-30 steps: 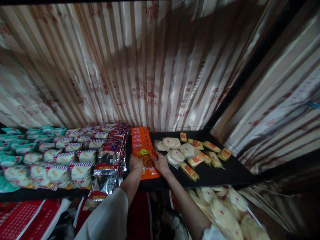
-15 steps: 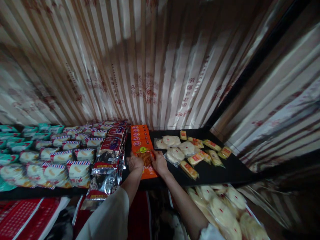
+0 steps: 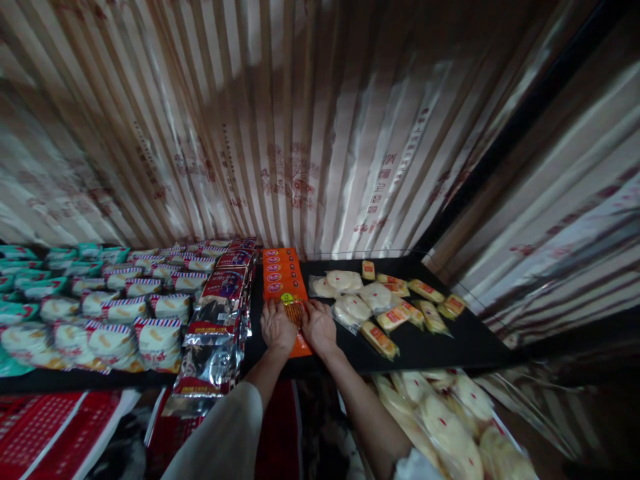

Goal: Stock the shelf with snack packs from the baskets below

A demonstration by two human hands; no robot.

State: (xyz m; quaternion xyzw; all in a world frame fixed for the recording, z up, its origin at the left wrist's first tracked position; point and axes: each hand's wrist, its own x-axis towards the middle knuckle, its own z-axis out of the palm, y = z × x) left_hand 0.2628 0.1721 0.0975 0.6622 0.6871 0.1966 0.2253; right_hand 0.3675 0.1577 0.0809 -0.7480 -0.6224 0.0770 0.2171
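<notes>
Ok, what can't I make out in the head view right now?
- Head view: the near sides of the orange packets, partly covered by the left hand and right hand.
- Head view: the packets' fine print, too small and blurred.
- Head view: the leftmost teal packets, cut off by the left edge.
- Head view: the lower bagged white discs, cut off by the bottom edge.

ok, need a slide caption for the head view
Left hand and right hand on overlapping orange packets, between dark-red packets and bagged white discs on a black shelf.
</notes>
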